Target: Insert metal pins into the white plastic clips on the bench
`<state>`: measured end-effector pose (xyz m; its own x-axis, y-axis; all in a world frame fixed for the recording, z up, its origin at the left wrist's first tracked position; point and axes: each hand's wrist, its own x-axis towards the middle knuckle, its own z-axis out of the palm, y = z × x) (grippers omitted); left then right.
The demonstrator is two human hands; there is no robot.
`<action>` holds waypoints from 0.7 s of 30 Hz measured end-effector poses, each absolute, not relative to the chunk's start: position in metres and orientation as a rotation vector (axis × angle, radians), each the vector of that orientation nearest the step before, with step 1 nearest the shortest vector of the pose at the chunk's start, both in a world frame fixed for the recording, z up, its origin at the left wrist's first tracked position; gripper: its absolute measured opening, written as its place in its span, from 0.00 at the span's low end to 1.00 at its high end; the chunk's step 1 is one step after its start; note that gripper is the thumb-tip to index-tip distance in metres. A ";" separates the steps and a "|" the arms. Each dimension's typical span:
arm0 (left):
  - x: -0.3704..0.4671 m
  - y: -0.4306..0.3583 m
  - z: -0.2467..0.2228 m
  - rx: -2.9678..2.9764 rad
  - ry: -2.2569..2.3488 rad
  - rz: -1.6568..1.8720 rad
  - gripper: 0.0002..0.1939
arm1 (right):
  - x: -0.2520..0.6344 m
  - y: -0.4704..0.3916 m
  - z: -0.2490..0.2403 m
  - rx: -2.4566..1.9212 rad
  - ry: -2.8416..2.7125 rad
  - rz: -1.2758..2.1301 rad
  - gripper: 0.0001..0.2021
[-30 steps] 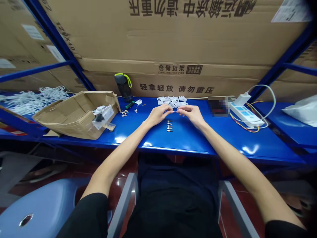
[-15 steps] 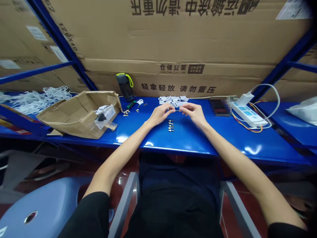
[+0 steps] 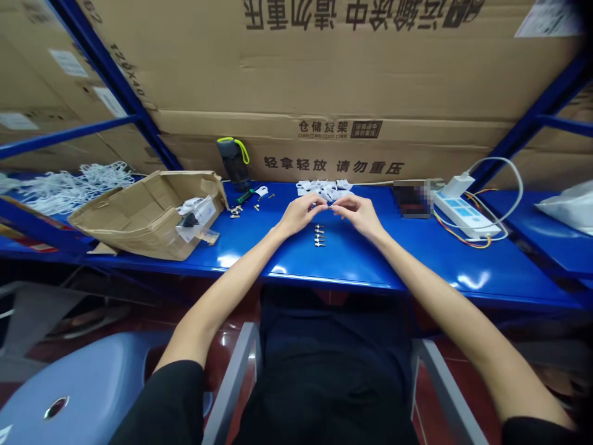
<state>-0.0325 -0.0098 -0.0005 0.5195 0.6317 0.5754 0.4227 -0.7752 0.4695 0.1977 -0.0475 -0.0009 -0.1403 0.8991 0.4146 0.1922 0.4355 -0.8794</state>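
Just then, a thin pin (image 3: 330, 207) over the blue tabletop (image 3: 356, 259) was apparently pinched by the left hand (image 3: 302, 213) and right hand (image 3: 357, 213); less was exposed than half a second earlier, the right having been brought closer, suggesting finer handling. Nearer the body, white-ended screws (image 3: 320, 238) were left undisturbed.

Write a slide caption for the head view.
Left hand and right hand pinch a tiny piece over a blue worktop, beyond a short column of small fittings.
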 end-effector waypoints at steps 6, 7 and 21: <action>-0.034 -0.008 -0.002 2.496 0.906 1.105 0.20 | 0.199 -0.047 -0.002 -0.994 -1.649 0.815 0.25; -0.034 -0.008 -0.002 2.495 0.901 1.109 0.20 | 0.199 -0.046 -0.002 -0.989 -1.651 0.818 0.24; -0.034 -0.014 0.002 2.629 0.987 1.053 0.17 | 0.199 -0.051 -0.002 -1.002 -1.671 0.703 0.22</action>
<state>-0.0336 -0.0143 0.0024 0.5392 0.6240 0.5655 0.5240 -0.7743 0.3548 0.1985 -0.0507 -0.0022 -0.1339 0.8755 0.4643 0.2800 0.4829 -0.8297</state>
